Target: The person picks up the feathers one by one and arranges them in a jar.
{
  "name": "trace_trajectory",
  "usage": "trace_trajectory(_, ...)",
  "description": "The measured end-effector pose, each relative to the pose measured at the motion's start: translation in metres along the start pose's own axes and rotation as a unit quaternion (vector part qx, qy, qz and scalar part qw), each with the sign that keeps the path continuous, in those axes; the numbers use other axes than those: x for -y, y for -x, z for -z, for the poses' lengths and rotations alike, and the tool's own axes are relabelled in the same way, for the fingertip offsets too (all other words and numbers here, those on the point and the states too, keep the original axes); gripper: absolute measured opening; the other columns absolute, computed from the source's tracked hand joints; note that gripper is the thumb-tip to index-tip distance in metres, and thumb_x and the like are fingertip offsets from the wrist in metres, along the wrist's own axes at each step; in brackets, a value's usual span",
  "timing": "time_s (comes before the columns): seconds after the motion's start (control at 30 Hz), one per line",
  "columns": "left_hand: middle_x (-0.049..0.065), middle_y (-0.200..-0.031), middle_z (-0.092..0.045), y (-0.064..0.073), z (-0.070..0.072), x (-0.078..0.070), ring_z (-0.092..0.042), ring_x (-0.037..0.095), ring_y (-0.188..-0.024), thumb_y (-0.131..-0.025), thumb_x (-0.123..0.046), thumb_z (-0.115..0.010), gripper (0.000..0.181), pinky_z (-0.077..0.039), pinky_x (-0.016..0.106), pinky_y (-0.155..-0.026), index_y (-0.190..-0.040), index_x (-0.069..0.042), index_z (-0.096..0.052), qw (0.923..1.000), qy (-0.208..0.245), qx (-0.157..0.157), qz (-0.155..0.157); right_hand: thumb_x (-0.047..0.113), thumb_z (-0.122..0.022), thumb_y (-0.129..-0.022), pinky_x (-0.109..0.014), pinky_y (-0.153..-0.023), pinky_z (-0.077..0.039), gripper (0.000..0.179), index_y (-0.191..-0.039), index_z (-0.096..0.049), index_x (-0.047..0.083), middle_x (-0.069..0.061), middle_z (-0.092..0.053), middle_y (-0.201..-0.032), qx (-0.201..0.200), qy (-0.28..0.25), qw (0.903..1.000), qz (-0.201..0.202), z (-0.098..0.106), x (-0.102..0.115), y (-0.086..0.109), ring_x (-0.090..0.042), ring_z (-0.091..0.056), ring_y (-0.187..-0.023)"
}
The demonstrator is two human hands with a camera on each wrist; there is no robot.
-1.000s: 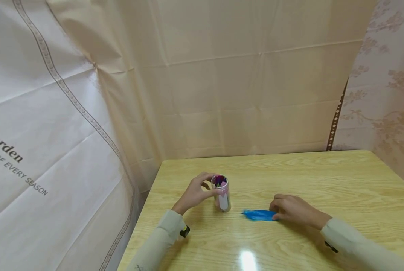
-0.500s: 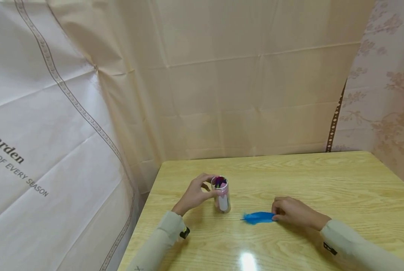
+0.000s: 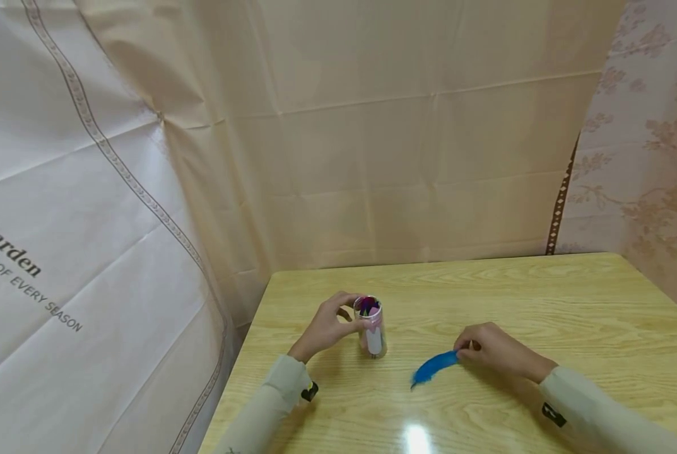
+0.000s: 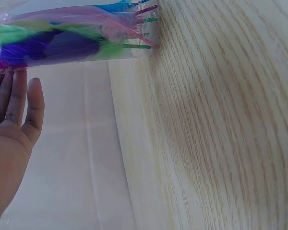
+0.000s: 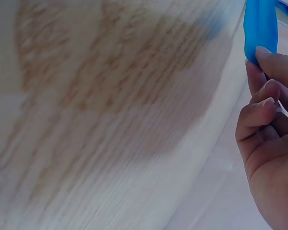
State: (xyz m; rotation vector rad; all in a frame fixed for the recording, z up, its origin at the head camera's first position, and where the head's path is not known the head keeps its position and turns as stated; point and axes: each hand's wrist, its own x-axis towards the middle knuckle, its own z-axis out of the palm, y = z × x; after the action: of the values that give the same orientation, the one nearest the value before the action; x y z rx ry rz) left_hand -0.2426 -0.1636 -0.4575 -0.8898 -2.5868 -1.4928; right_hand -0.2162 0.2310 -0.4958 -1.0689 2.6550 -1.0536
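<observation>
A clear jar (image 3: 375, 337) holding several coloured feathers stands upright on the table. My left hand (image 3: 329, 323) grips it near the rim, thumb on the near side and fingers round the far side. Purple, green, pink and blue feathers (image 4: 62, 40) show through the jar wall in the left wrist view, quills at its base. To the right of the jar, my right hand (image 3: 494, 350) pinches a blue feather (image 3: 435, 367) by its rounded tip between thumb and forefinger. The feather slants down toward the left, its dark quill end lowest. In the right wrist view the other fingers (image 5: 257, 115) are curled.
The wood-grain table (image 3: 542, 290) reaches back to a beige cloth (image 3: 400, 157) hung behind it. A white printed cloth (image 3: 88, 252) hangs at the left, and a floral one (image 3: 650, 139) at the right. Light glares off the table front.
The blue feather has gone from lying flat to slanting, its quill end swung toward the front while my right hand pinches its tip. My left hand and the jar have stayed in place.
</observation>
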Motion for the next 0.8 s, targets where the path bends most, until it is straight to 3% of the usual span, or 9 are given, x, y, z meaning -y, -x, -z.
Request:
trace_trajectory(0.47, 0.001, -0.124, -0.063, 0.001, -0.002, 0.000, -0.058, 0.026, -0.112, -0.088, -0.020, -0.084, 0.053, -0.053, 0.054, -0.091, -0.137, -0.020, -0.064, 0.9999, 0.008, -0.004, 0.009, 0.013, -0.072, -0.098, -0.022, -0.052, -0.044, 0.004, -0.098, -0.074, 0.017, 0.003, -0.070, -0.087, -0.083, 0.005, 0.9963, 0.021, 0.012, 0.010, -0.002, -0.003, -0.050, -0.064)
trace_trajectory(0.63, -0.008, -0.121, -0.063, 0.001, -0.001, -0.001, -0.058, 0.015, -0.109, -0.089, -0.031, -0.083, 0.051, -0.055, 0.042, -0.090, -0.136, -0.028, -0.064, 0.9999, -0.012, -0.001, 0.009, 0.017, -0.071, -0.099, -0.024, -0.054, -0.046, 0.004, -0.099, -0.074, 0.018, 0.002, -0.070, -0.087, -0.100, 0.011, 0.9949, 0.004, 0.019, 0.012, -0.004, -0.003, -0.051, -0.065)
trace_trajectory(0.8, -0.004, -0.122, -0.064, 0.000, 0.001, -0.002, -0.058, 0.017, -0.110, -0.089, -0.039, -0.082, 0.053, -0.055, 0.044, -0.090, -0.137, -0.027, -0.064, 0.9999, -0.014, 0.003, 0.000, 0.018, -0.071, -0.099, -0.025, -0.054, -0.046, 0.004, -0.099, -0.074, 0.019, 0.007, -0.068, -0.085, -0.115, 0.005, 0.9933, -0.011, 0.023, 0.011, -0.006, -0.005, -0.051, -0.065)
